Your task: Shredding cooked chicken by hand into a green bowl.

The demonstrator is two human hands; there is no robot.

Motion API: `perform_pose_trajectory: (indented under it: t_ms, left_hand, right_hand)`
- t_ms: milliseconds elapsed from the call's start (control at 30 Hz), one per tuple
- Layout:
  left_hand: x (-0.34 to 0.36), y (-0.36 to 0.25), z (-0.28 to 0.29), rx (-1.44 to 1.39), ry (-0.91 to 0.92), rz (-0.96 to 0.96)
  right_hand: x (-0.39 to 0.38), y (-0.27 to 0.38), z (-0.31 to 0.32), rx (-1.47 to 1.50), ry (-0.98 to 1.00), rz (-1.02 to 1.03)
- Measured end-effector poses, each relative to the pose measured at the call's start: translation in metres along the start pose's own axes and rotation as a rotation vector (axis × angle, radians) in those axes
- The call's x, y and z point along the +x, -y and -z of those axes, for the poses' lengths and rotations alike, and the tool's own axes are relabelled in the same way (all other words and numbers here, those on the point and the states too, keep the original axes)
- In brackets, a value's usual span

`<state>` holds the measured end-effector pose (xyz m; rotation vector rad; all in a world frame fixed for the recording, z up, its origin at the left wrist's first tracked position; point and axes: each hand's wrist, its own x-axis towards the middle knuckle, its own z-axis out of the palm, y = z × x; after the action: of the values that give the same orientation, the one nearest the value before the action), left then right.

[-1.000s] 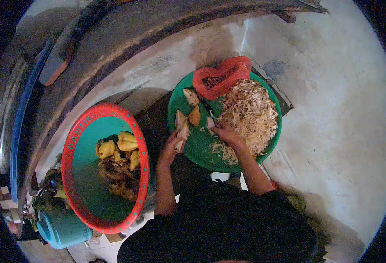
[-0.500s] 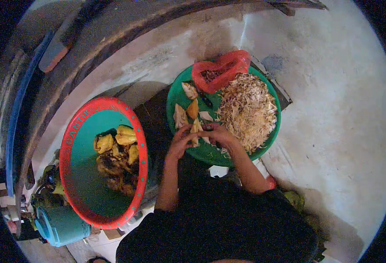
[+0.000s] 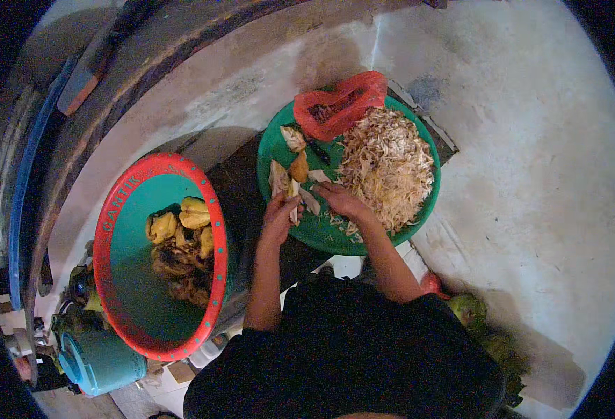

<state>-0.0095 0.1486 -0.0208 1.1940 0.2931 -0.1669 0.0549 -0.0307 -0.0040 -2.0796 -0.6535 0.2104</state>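
My left hand is closed on a pale strip-like piece of cooked chicken at the near left part of a round green tray. To its right, my right hand has its fingers stretched out over the tray, beside a white chunk of meat; its fingertips are partly hidden. Another pale chunk lies between the hands. Beyond my left hand lie a yellowish piece and more chicken chunks. A large heap of shredded chicken covers the tray's right side.
A red plastic bag with dark contents sits on the tray's far edge, a dark-handled tool near it. Left stands a red-rimmed green basin holding yellow chicken pieces and brown ones. A blue lidded container is beside it.
My hands, together on the chicken piece before, have come apart. The right hand has moved off to the right, while the left keeps the piece. The whole view has shifted slightly.
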Motion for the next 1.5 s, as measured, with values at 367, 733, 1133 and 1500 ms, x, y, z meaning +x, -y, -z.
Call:
perform_pose_trajectory:
  t_ms: [367, 733, 1133, 1500]
  left_hand:
    - [-0.01, 0.013, -0.065, -0.436, 0.208, 0.147]
    - [-0.009, 0.052, -0.105, -0.085, 0.418, 0.1]
    - [0.008, 0.046, -0.127, 0.127, 0.278, -0.054]
    - [-0.001, 0.03, -0.138, 0.139, 0.25, -0.142]
  right_hand:
    - [-0.104, -0.006, 0.03, 0.157, -0.245, -0.281]
    - [-0.162, 0.01, 0.044, 0.284, -0.335, -0.493]
    - [-0.155, 0.026, 0.065, 0.314, -0.315, -0.465]
    - [-0.142, 0.016, 0.069, 0.367, -0.175, -0.509]
